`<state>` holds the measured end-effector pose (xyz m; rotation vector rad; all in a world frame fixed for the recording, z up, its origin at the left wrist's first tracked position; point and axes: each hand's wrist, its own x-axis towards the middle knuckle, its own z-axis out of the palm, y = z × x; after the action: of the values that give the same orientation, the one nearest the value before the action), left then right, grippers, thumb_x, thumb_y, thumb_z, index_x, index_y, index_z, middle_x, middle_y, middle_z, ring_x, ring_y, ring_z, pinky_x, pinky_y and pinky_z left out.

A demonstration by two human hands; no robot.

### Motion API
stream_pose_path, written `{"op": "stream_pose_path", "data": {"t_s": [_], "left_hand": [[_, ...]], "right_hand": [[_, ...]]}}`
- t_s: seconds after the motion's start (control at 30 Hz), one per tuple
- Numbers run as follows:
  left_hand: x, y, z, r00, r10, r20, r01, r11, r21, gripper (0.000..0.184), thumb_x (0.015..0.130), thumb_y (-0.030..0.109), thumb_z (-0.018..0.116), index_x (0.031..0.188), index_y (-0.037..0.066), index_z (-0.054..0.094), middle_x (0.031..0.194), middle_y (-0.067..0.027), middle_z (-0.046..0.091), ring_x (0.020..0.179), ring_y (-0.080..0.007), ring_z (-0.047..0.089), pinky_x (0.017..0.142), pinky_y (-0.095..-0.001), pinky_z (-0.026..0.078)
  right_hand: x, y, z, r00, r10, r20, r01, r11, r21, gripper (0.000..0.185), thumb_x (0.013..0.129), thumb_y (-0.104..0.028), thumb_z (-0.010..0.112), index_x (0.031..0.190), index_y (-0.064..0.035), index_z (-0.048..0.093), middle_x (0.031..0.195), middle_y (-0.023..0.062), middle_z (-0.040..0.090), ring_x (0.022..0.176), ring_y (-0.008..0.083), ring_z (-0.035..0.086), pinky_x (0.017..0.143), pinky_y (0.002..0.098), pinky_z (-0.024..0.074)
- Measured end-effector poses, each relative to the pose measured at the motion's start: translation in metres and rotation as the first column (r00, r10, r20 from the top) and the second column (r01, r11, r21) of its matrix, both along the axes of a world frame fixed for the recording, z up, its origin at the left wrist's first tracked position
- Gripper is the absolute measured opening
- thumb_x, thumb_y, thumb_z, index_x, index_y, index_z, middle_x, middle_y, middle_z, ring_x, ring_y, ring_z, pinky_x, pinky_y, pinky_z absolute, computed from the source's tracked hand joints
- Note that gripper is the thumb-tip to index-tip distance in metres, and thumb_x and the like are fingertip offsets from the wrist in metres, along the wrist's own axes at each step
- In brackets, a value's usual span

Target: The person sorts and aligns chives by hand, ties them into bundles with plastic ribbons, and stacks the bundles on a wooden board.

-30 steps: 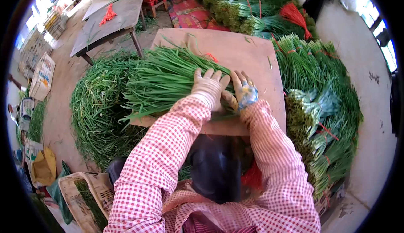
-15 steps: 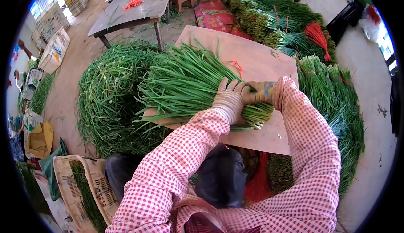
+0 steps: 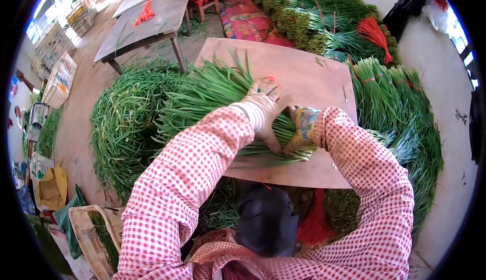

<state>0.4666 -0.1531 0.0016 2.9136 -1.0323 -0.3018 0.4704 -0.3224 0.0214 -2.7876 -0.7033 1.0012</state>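
Observation:
A thick loose bunch of green chives (image 3: pixel 202 100) lies across the board, leaves to the left and pale cut ends to the right. My gloved left hand (image 3: pixel 264 113) clasps it from above, fingers spread on the far side and thumb on the near side. Around the stems near the cut ends curves my right hand (image 3: pixel 302 125), in a patterned glove, its fingers and thumb apart. Both hands nearly meet. A red tie (image 3: pixel 272 79) shows just beyond my left fingertips, mostly hidden.
The board (image 3: pixel 324 93) rests over my knees. A big heap of loose greens (image 3: pixel 126 123) is at the left, and tied bundles (image 3: pixel 390 98) are stacked at the right. Red ties (image 3: pixel 373 34) lie on the back bundles. A low table (image 3: pixel 152 22) and plastic crate (image 3: pixel 83 229) stand left.
Both hands have shifted slightly left, and my left fingers are spread wider. My right hand has turned so more of its back shows. The view has shifted a little.

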Motion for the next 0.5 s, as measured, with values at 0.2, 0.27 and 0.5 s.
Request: {"op": "stream_pose_path", "data": {"t_s": [0.2,0.27,0.5], "left_hand": [[0.029,-0.009,-0.004,0.942,0.008,-0.336,0.015,0.998,0.067,0.121,0.042,0.060,0.084,0.140,0.008,0.037,0.147,-0.0204,0.035,0.140,-0.0318,0.028,0.115,-0.0495,0.013],[0.021,-0.008,0.003,0.920,0.103,-0.379,-0.081,0.994,0.073,0.120,0.042,0.060,0.085,0.139,0.007,0.039,0.137,-0.0200,0.047,0.132,-0.0332,0.040,0.114,-0.0488,0.015],[-0.010,-0.005,0.002,0.965,0.134,-0.226,-0.119,0.990,0.079,0.114,0.044,0.056,0.086,0.134,0.002,0.041,0.127,-0.0186,0.054,0.123,-0.0340,0.049,0.107,-0.0483,0.030]], "right_hand": [[0.002,-0.009,-0.019,1.000,-0.001,0.025,0.000,0.998,0.059,0.103,0.057,-0.050,0.082,0.135,0.0012,0.039,0.127,0.0184,0.053,0.120,0.0312,0.052,0.099,0.0372,0.0443],[-0.007,-0.010,-0.017,0.994,-0.036,0.099,0.023,0.992,0.127,0.101,0.057,-0.050,0.082,0.135,0.0001,0.040,0.128,0.0181,0.053,0.119,0.0313,0.053,0.099,0.0374,0.0448],[-0.032,-0.017,-0.021,0.974,-0.039,0.224,-0.006,0.980,0.199,0.099,0.063,-0.046,0.080,0.141,-0.0055,0.034,0.134,0.0166,0.047,0.126,0.0308,0.047,0.104,0.0437,0.0394]]}}
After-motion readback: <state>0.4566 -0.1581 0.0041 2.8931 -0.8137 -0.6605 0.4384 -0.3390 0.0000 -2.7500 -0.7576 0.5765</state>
